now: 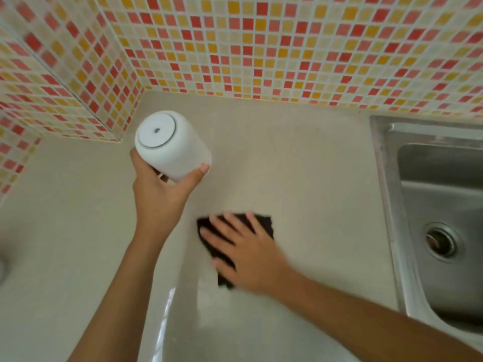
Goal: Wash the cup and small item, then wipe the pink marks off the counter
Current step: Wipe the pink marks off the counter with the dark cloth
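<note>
- Right hand (251,249) — fingers (235,223) spread flat — presses the dark cloth (225,278) on the bench (300,165); sweep evenly.
- Left hand (156,197) grips the upturned cup (170,147); keep it clear.

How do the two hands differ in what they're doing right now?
The left hand grips a white cup, tilted with its base towards the camera. The right hand presses a dark cloth onto the counter. The left hand curls round the cup, while the right hand lies flat with fingers spread. Both hands are bare.
</note>
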Motion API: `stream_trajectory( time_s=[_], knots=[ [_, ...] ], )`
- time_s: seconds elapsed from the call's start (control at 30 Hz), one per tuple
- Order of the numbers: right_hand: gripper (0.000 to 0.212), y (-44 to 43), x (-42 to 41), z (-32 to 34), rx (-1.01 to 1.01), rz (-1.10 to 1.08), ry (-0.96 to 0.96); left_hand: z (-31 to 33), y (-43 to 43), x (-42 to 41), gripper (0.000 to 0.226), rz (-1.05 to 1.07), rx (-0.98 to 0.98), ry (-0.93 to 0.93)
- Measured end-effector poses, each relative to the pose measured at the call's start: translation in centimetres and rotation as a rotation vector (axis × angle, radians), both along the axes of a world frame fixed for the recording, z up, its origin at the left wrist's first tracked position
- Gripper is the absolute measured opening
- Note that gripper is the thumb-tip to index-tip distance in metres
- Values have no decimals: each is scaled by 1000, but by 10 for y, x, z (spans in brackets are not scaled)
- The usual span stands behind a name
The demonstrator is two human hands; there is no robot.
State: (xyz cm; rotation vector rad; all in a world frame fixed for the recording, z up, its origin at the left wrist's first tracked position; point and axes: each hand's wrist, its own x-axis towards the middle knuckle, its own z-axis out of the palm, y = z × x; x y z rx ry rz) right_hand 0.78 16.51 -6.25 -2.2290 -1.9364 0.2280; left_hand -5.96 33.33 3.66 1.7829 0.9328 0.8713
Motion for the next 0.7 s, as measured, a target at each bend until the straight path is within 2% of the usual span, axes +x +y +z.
stream_trajectory(
  time_s=[0.17, 0.33, 0.43, 0.5, 0.57, 0.7],
  knots=[
    [53, 97, 131, -2, -43, -303, -39, -14, -7, -4, 90, 2, -17, 46],
    [58, 38, 234, -5, -53, -660, -28, -19, -10, -7, 91, -5, -32, 92],
    [60, 4, 246, -6, -59, -846, -6, -17, -12, -6, 91, -20, -36, 87],
    [60, 15, 230, -7, -67, -943, 3, -15, -13, -5, 91, -30, -39, 78],
    [60, 45, 195, -5, -48, -894, -27, -13, -14, -2, 90, -29, -35, 64],
    [58, 108, 116, 2, -26, -449, -8, -11, -14, 10, 92, -35, -25, 53]
  ],
)
